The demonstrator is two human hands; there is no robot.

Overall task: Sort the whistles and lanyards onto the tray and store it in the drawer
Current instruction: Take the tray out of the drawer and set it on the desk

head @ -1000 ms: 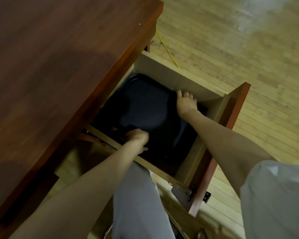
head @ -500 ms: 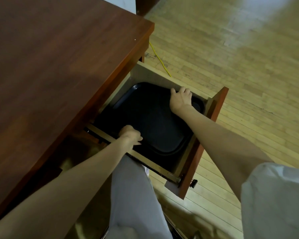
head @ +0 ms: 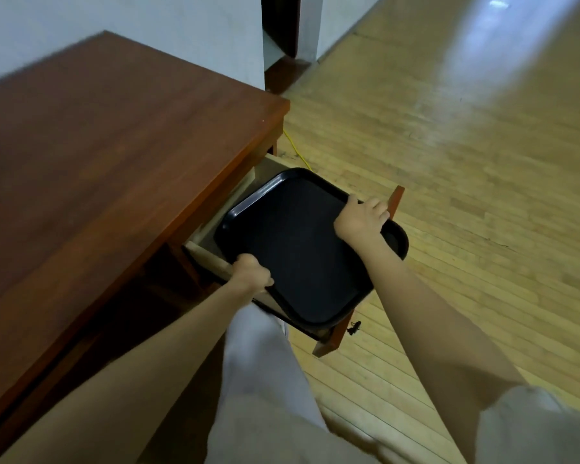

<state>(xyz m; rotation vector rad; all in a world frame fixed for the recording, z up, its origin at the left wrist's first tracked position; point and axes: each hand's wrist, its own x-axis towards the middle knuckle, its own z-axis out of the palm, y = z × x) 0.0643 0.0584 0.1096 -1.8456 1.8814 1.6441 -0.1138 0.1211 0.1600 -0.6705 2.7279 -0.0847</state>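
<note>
A black plastic tray (head: pixel 292 242) with nothing on it is raised above the open drawer (head: pixel 395 199) of the desk, tilted and covering most of the drawer's inside. My left hand (head: pixel 251 274) grips the tray's near left rim. My right hand (head: pixel 360 217) grips its far right rim, fingers curled over the edge. No whistles or lanyards are in view.
The reddish-brown wooden desk (head: pixel 108 162) fills the left side. The drawer's red front panel (head: pixel 332 339) juts out over the light wooden floor (head: pixel 466 195). A yellow cord (head: pixel 295 152) lies on the floor behind the drawer. A white wall and a dark doorway (head: pixel 282 28) stand at the back.
Both hands have lifted the tray up from the drawer's bottom, above the drawer's sides. The view has tilted up, showing the wall and doorway.
</note>
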